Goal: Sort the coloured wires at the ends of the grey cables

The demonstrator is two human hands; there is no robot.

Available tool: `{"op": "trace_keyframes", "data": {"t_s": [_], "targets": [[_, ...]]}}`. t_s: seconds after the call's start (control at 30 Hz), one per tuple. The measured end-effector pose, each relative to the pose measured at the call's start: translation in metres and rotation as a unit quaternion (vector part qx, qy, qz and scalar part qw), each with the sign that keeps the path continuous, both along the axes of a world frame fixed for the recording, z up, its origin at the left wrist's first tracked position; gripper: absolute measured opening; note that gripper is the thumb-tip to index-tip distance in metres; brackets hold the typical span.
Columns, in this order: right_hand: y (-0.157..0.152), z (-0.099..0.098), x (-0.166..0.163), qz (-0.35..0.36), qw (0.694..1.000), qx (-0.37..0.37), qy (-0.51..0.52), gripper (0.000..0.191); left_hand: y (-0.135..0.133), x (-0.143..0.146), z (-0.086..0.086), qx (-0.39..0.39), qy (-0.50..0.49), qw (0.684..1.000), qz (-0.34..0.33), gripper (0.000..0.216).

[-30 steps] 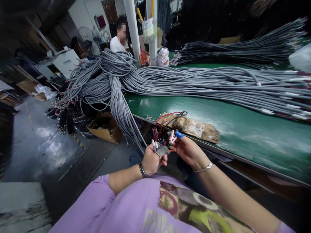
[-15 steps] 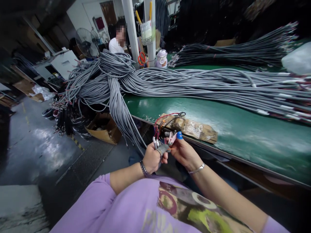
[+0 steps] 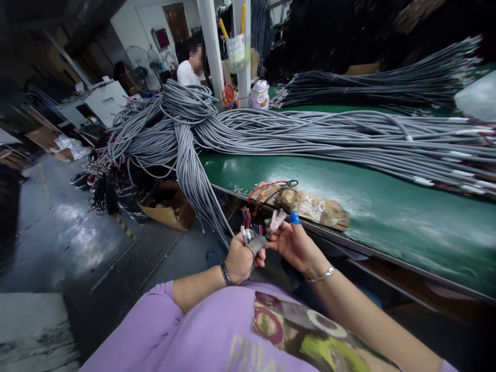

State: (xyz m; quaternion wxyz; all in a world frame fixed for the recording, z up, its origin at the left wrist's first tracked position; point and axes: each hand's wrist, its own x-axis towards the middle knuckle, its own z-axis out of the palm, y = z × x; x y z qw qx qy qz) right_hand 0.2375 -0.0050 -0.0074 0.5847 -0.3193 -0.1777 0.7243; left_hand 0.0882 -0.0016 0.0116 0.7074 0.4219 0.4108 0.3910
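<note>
My left hand point(image 3: 241, 259) is closed around the ends of several grey cables point(image 3: 253, 245). Thin coloured wires point(image 3: 246, 218) fan out above white bands at the cable tops. Grey wrapping covers my left thumb. Close by on the right, my right hand point(image 3: 300, 247) is turned partly palm up, its fingers curled at a pale pink clip point(image 3: 276, 222). A blue cover point(image 3: 295, 217) sits on the tip of my raised right thumb. Thin wires lie between the two hands; their exact contact with the clip is too small to make out.
A taped wooden board point(image 3: 310, 205) with red and black leads lies on the green table's point(image 3: 387, 206) front edge. Long grey cable bundles point(image 3: 310, 129) stretch behind it. A cardboard box point(image 3: 166, 206) stands on the floor at left. A person point(image 3: 188, 72) is near a white post.
My right hand has shifted slightly right, and its blue-covered thumb has moved away from the clip. The clip has tilted a little. My left hand has moved slightly left and down with the cables.
</note>
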Motion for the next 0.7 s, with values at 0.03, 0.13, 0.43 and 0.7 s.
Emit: {"op": "trace_keyframes", "data": {"t_s": [0.03, 0.13, 0.43, 0.7], "targets": [[-0.002, 0.001, 0.000, 0.010, 1.000, 0.000, -0.010, 0.054, 0.000, -0.001, 0.000, 0.005, 0.001, 1.000, 0.009, 0.041], [-0.011, 0.004, -0.003, 0.036, 0.997, 0.004, -0.064, 0.049, 0.000, -0.002, -0.003, 0.021, 0.011, 1.000, 0.020, 0.042], [-0.023, 0.008, -0.011, -0.005, 0.965, 0.050, -0.258, 0.034, 0.003, -0.012, -0.015, 0.069, 0.070, 0.989, -0.110, 0.046], [-0.023, 0.009, -0.010, 0.018, 0.968, 0.040, -0.248, 0.033, 0.002, -0.015, -0.010, 0.025, 0.049, 0.993, -0.108, 0.051]]}}
